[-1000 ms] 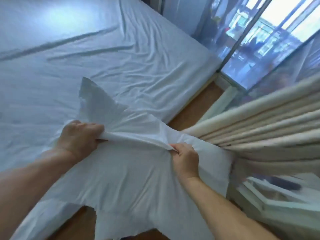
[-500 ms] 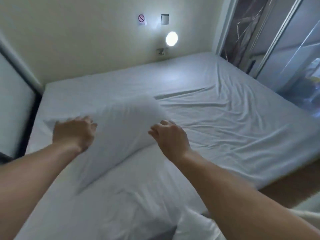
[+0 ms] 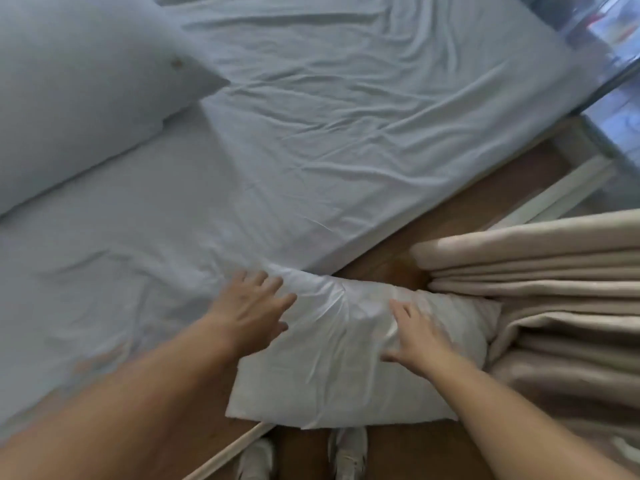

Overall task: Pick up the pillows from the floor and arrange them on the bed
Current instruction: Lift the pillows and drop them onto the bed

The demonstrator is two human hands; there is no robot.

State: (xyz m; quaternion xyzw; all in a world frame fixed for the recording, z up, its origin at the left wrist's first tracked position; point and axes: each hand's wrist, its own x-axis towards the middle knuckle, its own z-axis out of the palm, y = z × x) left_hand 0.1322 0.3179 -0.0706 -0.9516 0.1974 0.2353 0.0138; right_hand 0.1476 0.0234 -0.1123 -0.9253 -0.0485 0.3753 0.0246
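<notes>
Pillow [image 3: 332, 358], near edge behind forearms

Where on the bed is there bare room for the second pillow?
Free: the wrinkled sheet right of the pillow on the bed, out to the window-side edge. Also the strip in front of it. Crowded: the floor gap, where the second pillow is wedged against the curtain.

Both arms extended toward 12 o'clock. Left hand [image 3: 250, 308] palm down, fingers [image 3: 273, 284] spread. Right hand [image 3: 417, 337] palm down, splayed, empty.
</notes>
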